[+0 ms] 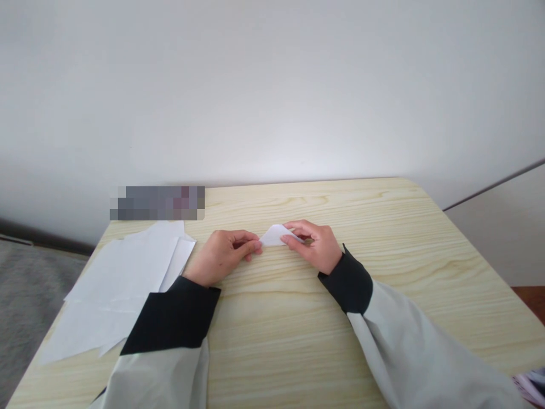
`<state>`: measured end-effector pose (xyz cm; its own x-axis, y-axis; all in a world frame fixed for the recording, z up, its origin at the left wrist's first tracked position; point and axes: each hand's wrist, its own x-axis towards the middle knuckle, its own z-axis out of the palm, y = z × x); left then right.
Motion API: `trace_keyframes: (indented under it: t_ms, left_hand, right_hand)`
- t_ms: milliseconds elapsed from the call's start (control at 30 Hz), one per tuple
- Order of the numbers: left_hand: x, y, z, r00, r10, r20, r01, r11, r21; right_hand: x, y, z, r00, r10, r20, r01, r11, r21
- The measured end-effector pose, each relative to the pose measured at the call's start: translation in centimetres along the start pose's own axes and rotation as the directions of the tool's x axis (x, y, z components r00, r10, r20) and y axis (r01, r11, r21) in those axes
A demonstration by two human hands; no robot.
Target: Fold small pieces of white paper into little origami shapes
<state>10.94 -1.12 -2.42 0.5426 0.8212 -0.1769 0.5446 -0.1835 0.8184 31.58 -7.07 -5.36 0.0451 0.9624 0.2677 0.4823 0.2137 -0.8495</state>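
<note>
the small paper [273, 235], already folded into a flat-topped shape, was at the surface's [276, 341] far half; the left hand [227, 251] pinched one tip, the right hand [314, 244] gripped the other end. leftward, loose sheets [123, 267] lay seemingly unfolded.

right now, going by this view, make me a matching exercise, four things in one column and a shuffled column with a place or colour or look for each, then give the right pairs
Column one
1. folded paper
2. right cuff
3. table
4. loose sheets

Column two
A. pale, with wood grain
B. overlapping one another, to the left
C. black
D. between the fingers of the left hand and the right hand

Right pairs
1-D
2-C
3-A
4-B
</note>
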Motion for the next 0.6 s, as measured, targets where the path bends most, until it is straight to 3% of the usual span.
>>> trace_keyframes:
  t_ms: [600]
  left_hand:
    - [-0.59, -0.16, -0.14, 0.997, -0.076, -0.024, 0.071, 0.983, -0.172]
  right_hand:
    - [0.27, 0.74, 0.10, 0.983, 0.157, 0.092, -0.178, 0.937, 0.302]
